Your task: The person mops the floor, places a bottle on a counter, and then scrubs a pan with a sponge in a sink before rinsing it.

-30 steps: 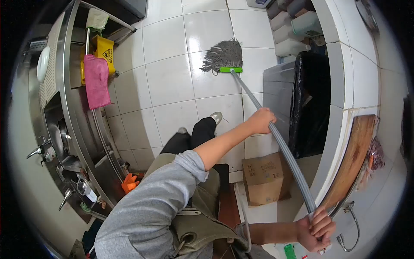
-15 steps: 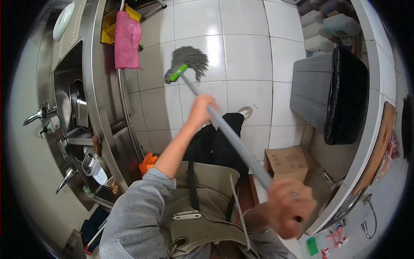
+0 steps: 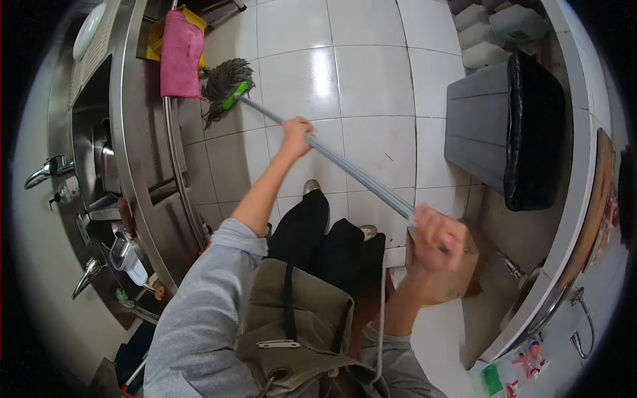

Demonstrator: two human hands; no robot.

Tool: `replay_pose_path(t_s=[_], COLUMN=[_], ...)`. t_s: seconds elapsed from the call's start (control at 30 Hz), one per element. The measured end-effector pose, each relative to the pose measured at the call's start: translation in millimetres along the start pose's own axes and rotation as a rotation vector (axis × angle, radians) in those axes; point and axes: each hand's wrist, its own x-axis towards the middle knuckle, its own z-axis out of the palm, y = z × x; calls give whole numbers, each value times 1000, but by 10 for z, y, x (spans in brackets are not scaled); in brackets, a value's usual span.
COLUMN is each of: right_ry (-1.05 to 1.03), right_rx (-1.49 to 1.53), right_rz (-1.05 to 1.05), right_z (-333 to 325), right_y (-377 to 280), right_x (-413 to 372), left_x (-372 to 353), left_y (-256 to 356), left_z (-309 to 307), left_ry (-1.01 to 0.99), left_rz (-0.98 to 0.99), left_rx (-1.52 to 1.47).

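Observation:
A string mop (image 3: 225, 83) with a grey head and green clamp lies on the white tiled floor (image 3: 371, 79), close to the steel counter at left. Its grey handle slants from the head down toward the right. My left hand (image 3: 297, 137) is wrapped round the handle's lower part. Near the top end, my right hand (image 3: 438, 237) is closed round the handle, a little blurred. The mop strands touch the floor beside a hanging pink cloth (image 3: 181, 56).
A steel sink counter (image 3: 136, 132) with taps runs along the left. A grey bin (image 3: 474, 126) with a black liner stands at right, near a cardboard box (image 3: 454, 272). White jugs (image 3: 483, 54) sit behind the bin. My feet are on the tiles below the handle.
The mop head has moved left toward the counter and the pink cloth. My right hand has moved up and forward with the handle's top end. Both hands keep hold.

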Motion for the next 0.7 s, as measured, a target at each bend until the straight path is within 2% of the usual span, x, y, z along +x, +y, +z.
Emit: replay_pose_path(t_s=[0.1,0.2,0.27,0.33,0.37,0.43,0.47,0.53,0.6,0.67,0.7], right_ry=[92,200,250,290,323,412,406,282,287,120,175], right_rx=[-91,-215,-298,-329,-368,-452,-458,-489,-494,-377,-356], right_rz=[-99,-212,-302,-353,-365,-446,-455,-422,-431,-368,-380], right_z=[-328,-333,-153,59,182,342,328,326,318,285,297], right_y=[-603,-1258,-1672,-1893,-1941,-1900,-1882,-1879,-1929,-2030,-2038], right_x=[-228,-457,-536,-612,-642,-675,-695,-769,-775,-743,-716], left_x=[139,313,402,476,478,508,490,372,221,52,7], left_y=[749,1611,2129,2604,2739,2936,2967,2997,3005,2945,2870], left_z=[539,785,951,926,998,1101,1158,1224,1113,854,708], left_ry=[-32,-44,-125,-287,-289,-451,-443,-323,-371,-193,-187], left_rz=[43,129,226,299,307,389,396,415,362,235,228], left_rx=[-92,-258,-457,-424,-429,-403,-409,-512,-504,-537,-532])
